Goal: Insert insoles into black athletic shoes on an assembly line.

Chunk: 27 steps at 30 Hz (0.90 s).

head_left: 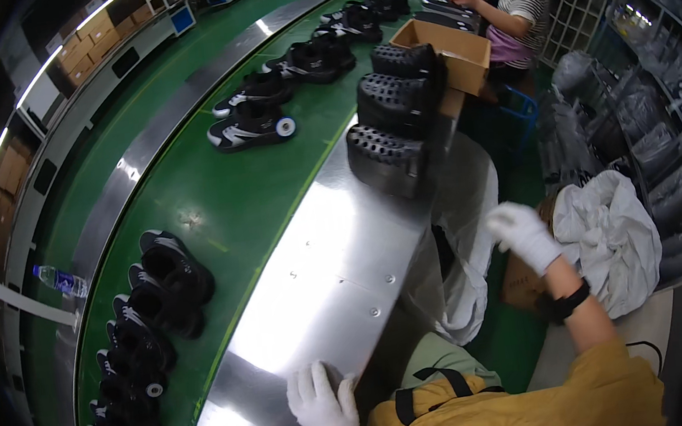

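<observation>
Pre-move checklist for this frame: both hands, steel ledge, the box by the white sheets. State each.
1. Left hand in white knit glove, resting flat on the shiny steel ledge: ok.
2. Left hand empty: ok, nothing under its grip.
3. Right hand in white glove, raised over the brown cardboard box beside the crumpled white sheets: ok.
4. Right hand holding anything: cannot tell, fingers curled away from view.
5. Ledge ahead of left hand bare up to the row of black studded soles: ok.
6. Black shoes on the green belt out of both hands' contact: ok.
</observation>
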Each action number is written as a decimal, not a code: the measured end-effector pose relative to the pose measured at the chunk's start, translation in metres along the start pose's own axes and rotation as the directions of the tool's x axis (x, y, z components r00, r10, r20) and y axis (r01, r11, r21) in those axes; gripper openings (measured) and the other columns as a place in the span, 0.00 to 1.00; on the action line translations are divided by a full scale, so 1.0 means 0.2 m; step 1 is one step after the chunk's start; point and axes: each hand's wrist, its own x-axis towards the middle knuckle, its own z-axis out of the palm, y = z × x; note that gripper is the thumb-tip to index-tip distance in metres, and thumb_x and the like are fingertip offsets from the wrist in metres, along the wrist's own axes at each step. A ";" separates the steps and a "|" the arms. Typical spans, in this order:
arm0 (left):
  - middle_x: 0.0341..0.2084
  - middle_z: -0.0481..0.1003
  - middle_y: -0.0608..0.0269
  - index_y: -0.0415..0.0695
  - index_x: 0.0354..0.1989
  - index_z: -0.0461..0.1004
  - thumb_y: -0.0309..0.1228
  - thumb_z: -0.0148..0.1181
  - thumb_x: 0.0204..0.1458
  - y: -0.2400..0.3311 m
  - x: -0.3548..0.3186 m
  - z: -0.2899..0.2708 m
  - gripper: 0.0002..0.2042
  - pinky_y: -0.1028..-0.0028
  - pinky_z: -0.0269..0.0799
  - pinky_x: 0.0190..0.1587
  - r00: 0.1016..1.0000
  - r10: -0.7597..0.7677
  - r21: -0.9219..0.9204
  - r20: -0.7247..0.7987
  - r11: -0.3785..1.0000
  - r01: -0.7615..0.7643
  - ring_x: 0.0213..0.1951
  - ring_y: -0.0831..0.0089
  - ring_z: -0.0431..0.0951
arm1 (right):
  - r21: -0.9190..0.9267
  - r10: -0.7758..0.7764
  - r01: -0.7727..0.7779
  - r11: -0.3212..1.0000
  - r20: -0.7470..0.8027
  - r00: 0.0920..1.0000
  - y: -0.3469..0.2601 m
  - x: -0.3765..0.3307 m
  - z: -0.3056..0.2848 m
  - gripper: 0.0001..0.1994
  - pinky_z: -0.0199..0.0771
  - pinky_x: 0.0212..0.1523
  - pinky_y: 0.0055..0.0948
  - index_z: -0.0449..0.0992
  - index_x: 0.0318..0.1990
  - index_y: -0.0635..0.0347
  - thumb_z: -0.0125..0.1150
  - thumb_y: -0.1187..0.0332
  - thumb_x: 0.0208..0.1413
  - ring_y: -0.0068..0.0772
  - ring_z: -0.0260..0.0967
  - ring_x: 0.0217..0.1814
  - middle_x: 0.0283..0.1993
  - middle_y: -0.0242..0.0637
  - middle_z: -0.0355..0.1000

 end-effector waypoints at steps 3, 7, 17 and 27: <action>0.52 0.71 0.41 0.35 0.55 0.71 0.37 0.66 0.50 0.08 0.01 0.04 0.26 0.48 0.63 0.58 0.998 0.043 0.010 0.039 0.999 -0.043 0.55 0.38 0.68 | 0.091 0.145 -0.161 0.983 0.164 0.976 0.24 -0.14 0.37 0.25 0.73 0.55 0.37 0.76 0.53 0.65 0.65 0.53 0.56 0.47 0.75 0.53 0.49 0.50 0.78; 0.49 0.74 0.44 0.36 0.51 0.72 0.32 0.65 0.48 0.18 0.05 0.01 0.22 0.50 0.64 0.58 0.993 0.016 -0.146 0.116 0.989 0.001 0.53 0.43 0.71 | -0.033 0.333 -0.334 0.942 0.217 0.918 0.46 -0.19 0.84 0.42 0.70 0.61 0.41 0.62 0.66 0.70 0.67 0.48 0.50 0.55 0.71 0.61 0.58 0.61 0.71; 0.44 0.77 0.48 0.37 0.51 0.74 0.28 0.67 0.50 0.45 0.24 0.09 0.19 0.58 0.74 0.49 0.924 0.341 -0.286 0.174 0.915 -0.284 0.46 0.49 0.77 | 0.693 0.106 -0.520 0.499 0.547 0.830 0.72 -0.05 1.47 0.23 0.71 0.51 0.30 0.66 0.66 0.58 0.39 0.70 0.64 0.37 0.72 0.48 0.50 0.44 0.75; 0.50 0.75 0.35 0.35 0.61 0.68 0.63 0.46 0.59 0.54 0.47 0.63 0.39 0.60 0.69 0.58 0.602 -0.213 -0.218 0.770 0.799 0.561 0.56 0.41 0.74 | 0.692 0.070 -0.390 0.608 0.442 0.894 0.24 -0.18 1.08 0.12 0.73 0.39 0.29 0.77 0.44 0.63 0.53 0.78 0.53 0.27 0.71 0.37 0.33 0.35 0.75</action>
